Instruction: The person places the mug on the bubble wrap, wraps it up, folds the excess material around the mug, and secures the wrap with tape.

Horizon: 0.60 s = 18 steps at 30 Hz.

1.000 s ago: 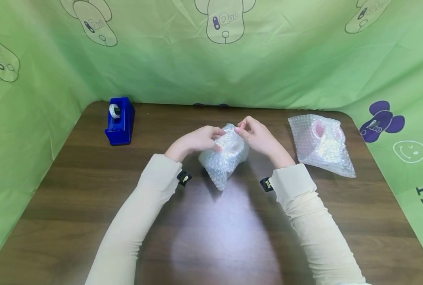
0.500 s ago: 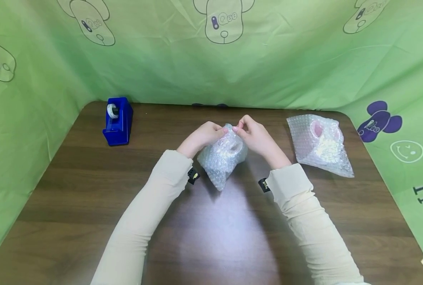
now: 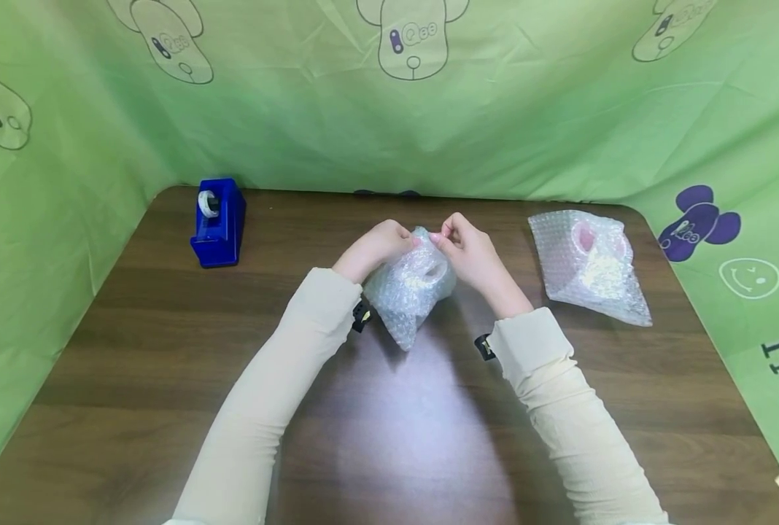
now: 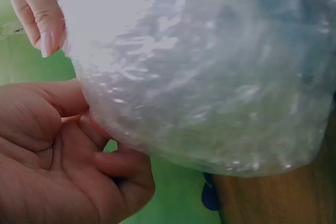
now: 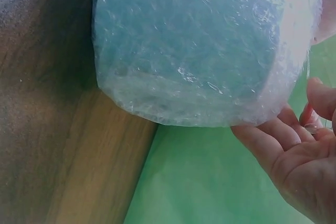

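Observation:
A bubble-wrapped bundle [image 3: 405, 292] sits mid-table, its wrap drawn up to a peak at the top. Through the plastic a round rim shows in the head view and a bluish body [image 5: 189, 40] in the right wrist view. My left hand [image 3: 383, 244] pinches the wrap's upper edge from the left; its curled fingers [image 4: 126, 166] show in the left wrist view. At the right of the peak is my right hand [image 3: 471, 251], thumb and forefinger together on a thin clear strip that looks like tape [image 5: 311, 128]. Its other fingers touch the bundle's edge.
A blue tape dispenser [image 3: 220, 222] with a white-looking roll stands at the back left. At the right lies a second bubble-wrap bag [image 3: 589, 266] with a pink, round-rimmed thing inside. Green printed cloth [image 3: 297, 109] closes off the table's [image 3: 133, 408] back and sides.
My left hand has moved right and up along the bundle, its spread fingers coming together at the wrap's top edge. My right hand has barely moved, and the bundle stays in place.

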Available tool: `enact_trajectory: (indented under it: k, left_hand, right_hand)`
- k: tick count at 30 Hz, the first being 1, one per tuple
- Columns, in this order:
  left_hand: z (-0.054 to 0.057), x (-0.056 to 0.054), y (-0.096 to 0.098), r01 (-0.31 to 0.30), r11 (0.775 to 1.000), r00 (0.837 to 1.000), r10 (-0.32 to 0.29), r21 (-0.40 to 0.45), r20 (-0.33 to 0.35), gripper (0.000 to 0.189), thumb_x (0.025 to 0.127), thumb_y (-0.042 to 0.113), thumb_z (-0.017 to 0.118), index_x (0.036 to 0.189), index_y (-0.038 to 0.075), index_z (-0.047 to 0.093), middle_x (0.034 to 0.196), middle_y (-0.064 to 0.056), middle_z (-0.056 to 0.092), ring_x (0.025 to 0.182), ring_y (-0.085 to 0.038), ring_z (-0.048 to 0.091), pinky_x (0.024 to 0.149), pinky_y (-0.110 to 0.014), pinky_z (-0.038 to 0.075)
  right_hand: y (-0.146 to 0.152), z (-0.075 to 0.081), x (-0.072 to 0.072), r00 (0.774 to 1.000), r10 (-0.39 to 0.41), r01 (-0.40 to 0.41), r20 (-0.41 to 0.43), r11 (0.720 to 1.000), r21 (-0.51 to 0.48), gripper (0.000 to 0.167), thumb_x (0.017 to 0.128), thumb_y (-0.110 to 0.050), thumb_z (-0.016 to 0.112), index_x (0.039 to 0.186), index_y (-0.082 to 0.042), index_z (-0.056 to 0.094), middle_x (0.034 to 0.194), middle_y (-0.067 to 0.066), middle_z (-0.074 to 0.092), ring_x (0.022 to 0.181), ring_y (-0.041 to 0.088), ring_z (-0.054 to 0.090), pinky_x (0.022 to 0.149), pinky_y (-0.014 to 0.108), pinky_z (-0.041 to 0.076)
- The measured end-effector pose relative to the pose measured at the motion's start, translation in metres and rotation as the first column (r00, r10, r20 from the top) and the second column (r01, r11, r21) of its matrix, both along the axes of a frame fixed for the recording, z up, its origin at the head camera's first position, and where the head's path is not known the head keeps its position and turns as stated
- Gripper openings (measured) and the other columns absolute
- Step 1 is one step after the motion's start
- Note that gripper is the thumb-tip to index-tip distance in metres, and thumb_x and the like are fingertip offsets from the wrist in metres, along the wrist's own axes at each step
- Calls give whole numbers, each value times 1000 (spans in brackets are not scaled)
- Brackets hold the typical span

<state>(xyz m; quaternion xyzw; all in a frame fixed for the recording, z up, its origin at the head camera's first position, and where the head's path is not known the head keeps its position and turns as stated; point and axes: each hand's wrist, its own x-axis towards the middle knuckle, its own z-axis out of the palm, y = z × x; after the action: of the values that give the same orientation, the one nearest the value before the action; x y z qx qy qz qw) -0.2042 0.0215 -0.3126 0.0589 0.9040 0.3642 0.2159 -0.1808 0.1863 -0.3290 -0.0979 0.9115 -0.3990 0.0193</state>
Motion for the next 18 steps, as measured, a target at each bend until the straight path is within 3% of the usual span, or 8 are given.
enact_trajectory:
  k: [4,6,10,15,18]
  left_hand:
    - [2,-2,1,-15,1000,999,15,-12,-46,23,95,19,57,99,2,71,93,-4,63,81,-11,49,67,-19,38]
    - [1,-4,2,-25,1000,998,24,-10,-57,21,93,19,60,96,2,72,79,0,61,74,-9,48,62,-18,37]
    - [-2,-8,2,-23,1000,998,22,-19,-55,22,92,20,61,90,0,71,55,6,42,57,-6,40,51,-17,33]
    - [-3,-9,2,-21,1000,999,21,16,-30,22,92,20,62,97,1,72,56,6,42,54,-6,40,50,-16,34]
    - [-5,-10,1,23,1000,999,-22,13,-45,21,93,18,60,84,2,68,52,6,39,50,-5,36,47,-17,31]
  right_hand:
    - [-1,0,1,1000,10,-10,-21,1000,11,20,98,-22,53,95,-5,43,105,18,63,88,27,52,74,34,39]
    - [-1,0,1,1000,14,-14,-23,1000,13,20,98,-22,52,95,-5,43,102,18,62,84,26,50,72,32,37]
    - [-1,-1,1,1000,21,-20,-21,1000,14,20,98,-22,52,95,-5,43,102,17,63,81,24,49,68,30,36]
    - [0,-1,0,1000,18,-18,-23,999,31,20,98,-22,53,94,-5,44,97,17,62,75,23,46,64,30,36]
    - [2,0,-2,1000,6,-6,-3,999,32,20,97,-22,55,94,-5,46,101,17,63,84,25,54,71,33,40]
